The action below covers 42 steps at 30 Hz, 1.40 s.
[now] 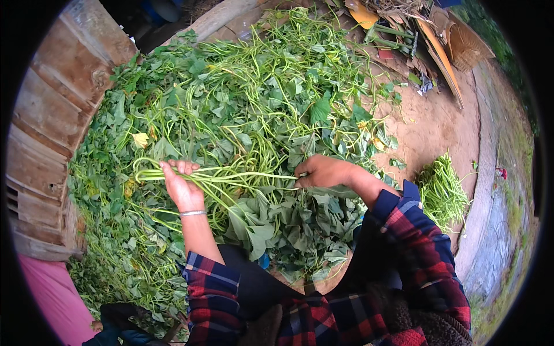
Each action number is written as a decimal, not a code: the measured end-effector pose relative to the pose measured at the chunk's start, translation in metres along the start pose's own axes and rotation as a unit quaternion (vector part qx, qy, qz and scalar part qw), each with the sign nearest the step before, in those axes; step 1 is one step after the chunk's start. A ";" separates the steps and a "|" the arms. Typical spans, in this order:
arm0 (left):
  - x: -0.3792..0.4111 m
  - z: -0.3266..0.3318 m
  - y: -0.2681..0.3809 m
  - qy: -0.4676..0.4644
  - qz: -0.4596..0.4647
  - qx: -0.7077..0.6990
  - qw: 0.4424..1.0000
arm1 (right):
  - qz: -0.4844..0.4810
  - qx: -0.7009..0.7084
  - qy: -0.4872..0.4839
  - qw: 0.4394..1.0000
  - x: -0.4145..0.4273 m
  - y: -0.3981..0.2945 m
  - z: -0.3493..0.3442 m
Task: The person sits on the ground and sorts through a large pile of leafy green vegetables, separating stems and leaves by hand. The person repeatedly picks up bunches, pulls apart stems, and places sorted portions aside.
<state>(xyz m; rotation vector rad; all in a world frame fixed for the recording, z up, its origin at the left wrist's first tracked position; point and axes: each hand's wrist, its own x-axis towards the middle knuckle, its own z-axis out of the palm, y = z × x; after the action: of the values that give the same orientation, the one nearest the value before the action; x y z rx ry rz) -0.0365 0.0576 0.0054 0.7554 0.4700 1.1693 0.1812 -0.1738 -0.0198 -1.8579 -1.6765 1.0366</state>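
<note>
My left hand is closed around a small bundle of long green leaf stalks, whose looped ends stick out to its left. From there several stalks run right, some ending in broad drooping leaves. My right hand pinches the far end of a stalk between thumb and fingers, with a leaf hanging under its wrist. Beneath both hands spreads a large heap of leafy vines, which look like sweet potato greens. Darker loose leaves lie piled between my knees.
A pile of bare stalks rests on the earthen floor at right. Wooden planks border the heap at left. Cardboard, sticks and a woven basket stand at upper right. Pink cloth shows at lower left.
</note>
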 end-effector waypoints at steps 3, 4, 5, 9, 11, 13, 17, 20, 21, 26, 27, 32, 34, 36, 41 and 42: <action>0.006 -0.013 0.001 0.018 -0.004 -0.035 0.999 | -0.037 0.120 0.019 0.992 -0.006 0.001 -0.011; 0.007 -0.016 0.002 0.017 -0.005 -0.045 0.999 | -0.020 0.133 0.016 0.991 -0.005 0.003 -0.013; 0.009 -0.019 0.003 0.017 -0.006 -0.054 0.998 | -0.028 0.142 0.021 0.989 -0.005 0.004 -0.014; 0.008 -0.016 0.000 0.013 -0.002 -0.065 0.998 | -0.029 0.165 0.050 0.985 -0.008 0.003 -0.013; 0.008 -0.014 0.001 0.005 -0.006 -0.083 0.997 | -0.011 0.160 0.080 0.984 -0.003 0.008 -0.008; 0.005 -0.009 -0.001 0.016 0.003 -0.058 0.998 | -0.001 0.083 0.081 0.993 0.000 0.010 -0.006; -0.003 0.003 -0.002 0.012 0.015 -0.002 1.000 | 0.114 -0.144 0.082 0.980 0.006 -0.003 0.007; -0.011 0.014 -0.002 0.029 0.022 0.005 0.999 | 0.188 -0.269 -0.021 0.945 0.006 -0.019 0.013; -0.011 0.016 0.001 0.031 0.033 0.005 0.999 | 0.207 -0.311 -0.057 0.926 0.009 -0.018 0.015; 0.004 -0.013 0.015 0.046 0.051 -0.083 0.994 | 0.149 -0.093 0.136 0.975 -0.002 0.023 -0.005; 0.002 -0.010 0.012 0.051 0.050 -0.066 0.995 | 0.080 0.118 0.170 0.975 -0.003 0.022 -0.010; -0.007 0.006 -0.002 0.048 0.055 -0.042 0.996 | -0.031 0.448 0.174 0.877 0.016 -0.028 0.020; -0.010 0.016 -0.012 0.047 0.045 -0.031 0.997 | -0.008 0.443 0.138 0.886 0.025 -0.042 0.041; -0.013 0.022 -0.020 0.040 0.035 -0.027 0.998 | 0.006 0.426 0.108 0.898 0.032 -0.043 0.061; -0.013 0.022 -0.024 0.028 0.026 -0.033 0.999 | 0.014 0.498 -0.035 0.866 0.028 -0.059 0.075; -0.012 0.021 -0.022 0.022 0.028 -0.035 0.999 | 0.013 0.494 -0.040 0.869 0.028 -0.059 0.076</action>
<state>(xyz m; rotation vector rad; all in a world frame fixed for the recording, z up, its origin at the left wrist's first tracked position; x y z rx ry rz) -0.0117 0.0365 0.0022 0.6867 0.4446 1.2507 0.0850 -0.1489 -0.0304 -1.1400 -0.8274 1.5870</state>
